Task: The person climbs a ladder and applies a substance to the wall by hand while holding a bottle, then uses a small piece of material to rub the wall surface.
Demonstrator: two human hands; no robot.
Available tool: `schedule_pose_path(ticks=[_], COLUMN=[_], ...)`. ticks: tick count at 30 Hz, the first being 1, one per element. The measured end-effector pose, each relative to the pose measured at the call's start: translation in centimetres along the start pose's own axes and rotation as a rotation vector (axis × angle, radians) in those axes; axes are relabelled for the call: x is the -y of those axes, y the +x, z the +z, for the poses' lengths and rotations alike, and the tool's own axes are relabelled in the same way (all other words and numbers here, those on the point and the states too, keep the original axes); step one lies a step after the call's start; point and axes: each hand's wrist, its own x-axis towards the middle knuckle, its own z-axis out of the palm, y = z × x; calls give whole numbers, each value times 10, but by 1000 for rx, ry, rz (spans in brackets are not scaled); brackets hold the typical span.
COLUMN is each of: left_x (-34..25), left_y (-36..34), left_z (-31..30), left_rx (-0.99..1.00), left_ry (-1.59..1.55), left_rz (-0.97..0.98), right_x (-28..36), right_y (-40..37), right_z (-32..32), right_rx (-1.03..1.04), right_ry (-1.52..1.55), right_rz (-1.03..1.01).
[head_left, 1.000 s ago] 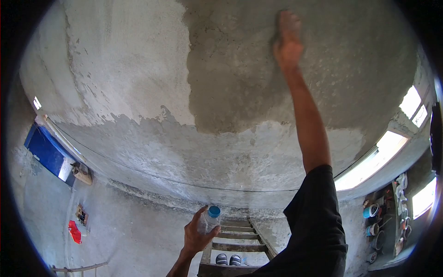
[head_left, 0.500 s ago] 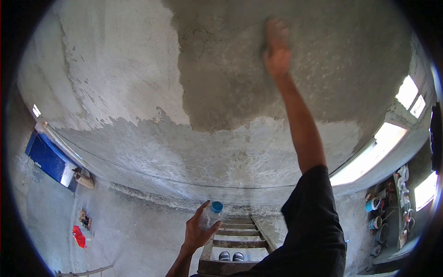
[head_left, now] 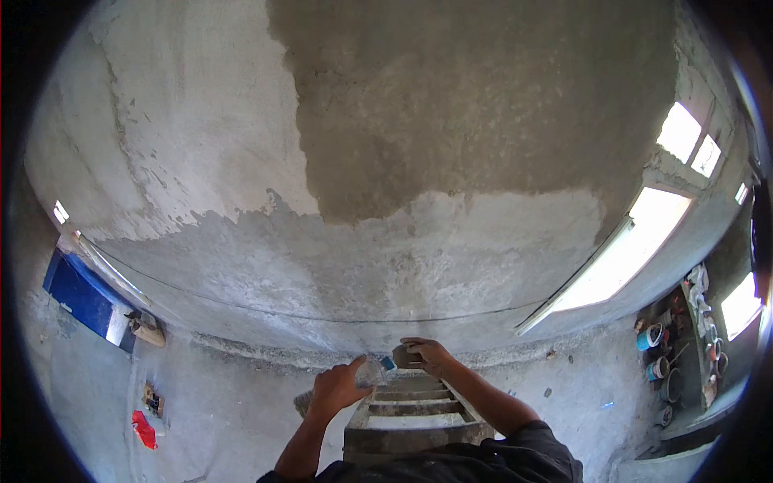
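Note:
My left hand (head_left: 332, 390) is wrapped round a clear plastic bottle (head_left: 370, 373), which leans to the right with its blue cap (head_left: 388, 363) pointing that way. Close beside the cap, my right hand (head_left: 431, 357) grips a small grey-brown block (head_left: 405, 357) by its edge; its material is too small to make out. Both hands are low in front of my body, over the top of a wooden ladder (head_left: 412, 408). Behind my left wrist a grey, rough-looking thing (head_left: 302, 402) shows in part.
Ahead rises a plastered wall (head_left: 217, 145) with a large darker damp patch (head_left: 467, 121). A thin cable (head_left: 354, 320) crosses its lower part. Bright window openings (head_left: 624, 258) are at right, above buckets (head_left: 649, 336). At left are a blue panel (head_left: 76, 286) and a red item (head_left: 144, 430).
My right hand has come down from the dark wall patch to beside the bottle, and the block now shows in it. My left hand has tilted the bottle from upright to the right.

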Motion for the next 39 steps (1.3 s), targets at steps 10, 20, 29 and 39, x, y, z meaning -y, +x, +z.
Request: schedule_pose_path(ticks=[10,20,29,39], left_x=[-27,-37,-40,-11], left_y=[-2,15,31,38], left_z=[31,7,-1,16], left_rx=[-171,-94,-577,-724], left_ry=[377,147,-834,-862], left_rz=[302,326,185,93], right_x=[-107,-50,48,114], right_y=[-10,-53,21,143], right_z=[-31,-29,-176,-229], right_rx=[-227,-71,88,-494], right_ry=[126,276,-1147,-1871], right_rz=[-148,-92,-21,-327])
